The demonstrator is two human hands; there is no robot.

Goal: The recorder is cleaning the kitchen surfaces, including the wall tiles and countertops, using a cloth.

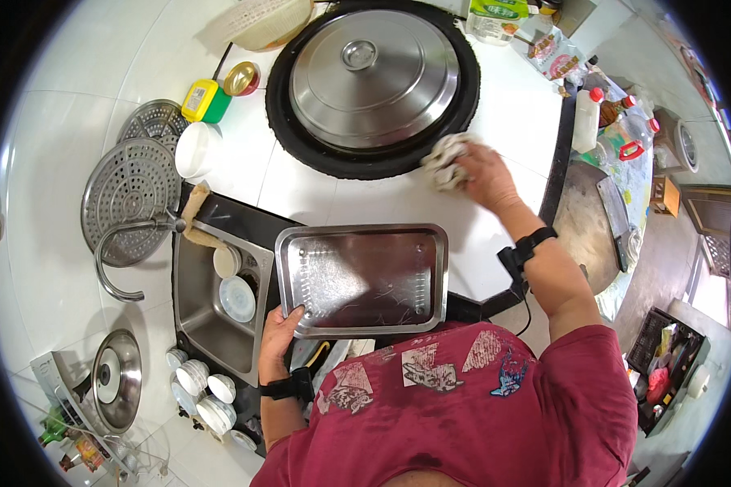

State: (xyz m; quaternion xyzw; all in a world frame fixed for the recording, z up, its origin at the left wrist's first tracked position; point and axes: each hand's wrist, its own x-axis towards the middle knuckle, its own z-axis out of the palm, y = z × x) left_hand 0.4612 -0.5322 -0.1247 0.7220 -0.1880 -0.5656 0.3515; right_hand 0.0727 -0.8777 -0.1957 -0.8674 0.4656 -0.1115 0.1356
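Observation:
My left hand [280, 335] grips the lower left corner of a rectangular metal tray [365, 280], thumb over its rim, in front of my body. My right hand [487, 176] holds a crumpled pale cloth [449, 162] against the white tiled counter [371, 201], at the lower right edge of the black ring [286, 137] around the wok stove. A large domed steel lid [402, 73] covers the wok. The tray's far edge lies over the counter's front part; whether it touches the counter I cannot tell.
At left is a steel sink [207, 322] with bowls, a curved faucet [100, 262] and perforated steamer plates [134, 195]. Stacked bowls [204, 389] stand beside it. At right, a cleaver [612, 207] lies on a round chopping board [575, 225], near plastic bottles [588, 122]. A yellow-green container [206, 100] stands at the back left.

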